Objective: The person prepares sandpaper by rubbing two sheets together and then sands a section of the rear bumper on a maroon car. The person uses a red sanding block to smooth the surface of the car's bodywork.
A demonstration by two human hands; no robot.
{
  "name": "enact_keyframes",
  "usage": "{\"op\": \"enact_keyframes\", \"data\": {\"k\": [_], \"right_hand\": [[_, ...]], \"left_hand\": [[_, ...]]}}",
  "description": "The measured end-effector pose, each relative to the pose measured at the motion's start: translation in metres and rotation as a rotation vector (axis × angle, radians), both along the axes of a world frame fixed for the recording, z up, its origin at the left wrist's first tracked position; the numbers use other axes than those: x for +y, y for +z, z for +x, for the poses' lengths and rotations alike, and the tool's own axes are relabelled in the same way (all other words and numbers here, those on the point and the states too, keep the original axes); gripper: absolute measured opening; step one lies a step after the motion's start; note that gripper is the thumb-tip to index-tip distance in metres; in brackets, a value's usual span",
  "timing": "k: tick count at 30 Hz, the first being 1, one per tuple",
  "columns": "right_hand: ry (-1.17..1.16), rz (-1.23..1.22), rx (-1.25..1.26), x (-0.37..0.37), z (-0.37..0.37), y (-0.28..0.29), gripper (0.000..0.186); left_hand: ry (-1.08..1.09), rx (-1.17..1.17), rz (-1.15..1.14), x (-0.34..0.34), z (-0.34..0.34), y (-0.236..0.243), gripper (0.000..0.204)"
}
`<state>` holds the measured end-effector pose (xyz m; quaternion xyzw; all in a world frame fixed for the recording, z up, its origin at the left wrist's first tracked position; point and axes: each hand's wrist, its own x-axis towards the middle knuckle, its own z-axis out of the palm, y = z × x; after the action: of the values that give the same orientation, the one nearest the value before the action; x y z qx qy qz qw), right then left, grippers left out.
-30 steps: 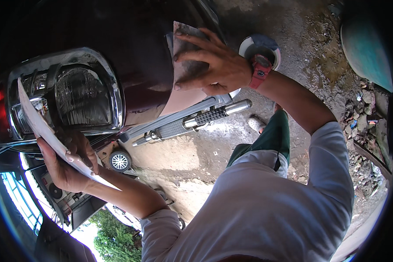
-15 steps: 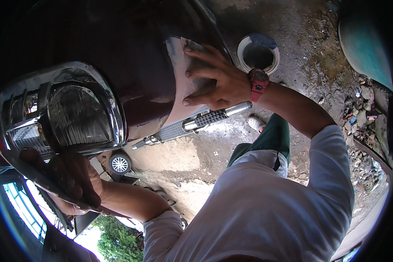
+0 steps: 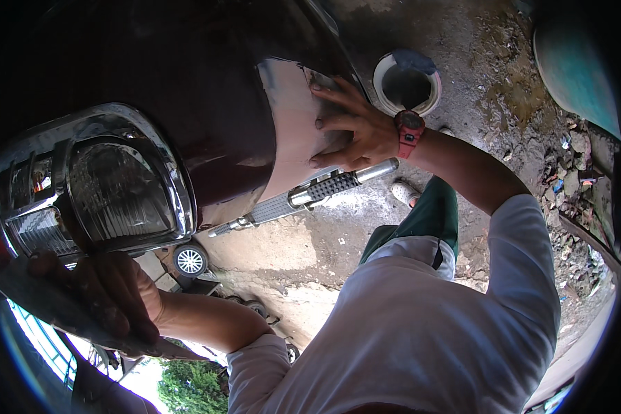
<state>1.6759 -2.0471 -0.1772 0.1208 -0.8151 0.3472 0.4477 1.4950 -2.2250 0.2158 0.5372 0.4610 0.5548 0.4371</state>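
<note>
My right hand (image 3: 359, 131), with a red watch (image 3: 410, 131) on its wrist, lies on the pale, dull patch (image 3: 290, 107) of a dark maroon vehicle body (image 3: 221, 90). Its fingers are spread and bent slightly, pressing on the right part of the patch. At the lower left, my left hand (image 3: 127, 290) grips a dark, thin, flat sheet (image 3: 27, 279), whose material I cannot make out. The sheet is just below a chrome-rimmed lamp (image 3: 121, 186). Some fingers of that hand are in shadow.
A chrome side bar with black treads (image 3: 324, 188) runs below the patch. On the stained ground stands a white bucket (image 3: 378, 86) with dark content and a dark cloth (image 3: 415, 62) over its rim. Rubble (image 3: 566, 179) lies at right, a wheel (image 3: 190, 259) beyond the bar.
My right hand has slid a little to the right across the pale patch, uncovering more of its middle. The sheet in my left hand has tilted and shows more of its face.
</note>
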Motion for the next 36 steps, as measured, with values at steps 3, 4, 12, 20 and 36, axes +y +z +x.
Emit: {"op": "enact_keyframes", "data": {"k": [3,4,12,20,36], "right_hand": [[-0.005,-0.004,0.007,-0.003,0.003,-0.013,0.067],[-0.012,-0.010,0.012,-0.005,0.002,-0.020,0.072],[-0.150,-0.012,-0.089,-0.020,0.023,-0.032,0.063],[-0.158,-1.413,-0.082,-0.114,0.132,0.026,0.061],[-0.051,0.169,-0.703,-0.232,0.171,0.132,0.050]], "left_hand": [[0.065,-0.061,0.039,-0.018,-0.011,0.006,0.042],[0.151,-0.149,0.100,-0.035,-0.020,0.004,0.042],[0.369,-0.168,0.071,0.008,0.036,-0.017,0.045],[0.658,0.020,-0.044,-0.042,0.085,-0.063,0.064],[1.301,-0.398,-0.227,-0.230,0.180,-0.267,0.042]]}}
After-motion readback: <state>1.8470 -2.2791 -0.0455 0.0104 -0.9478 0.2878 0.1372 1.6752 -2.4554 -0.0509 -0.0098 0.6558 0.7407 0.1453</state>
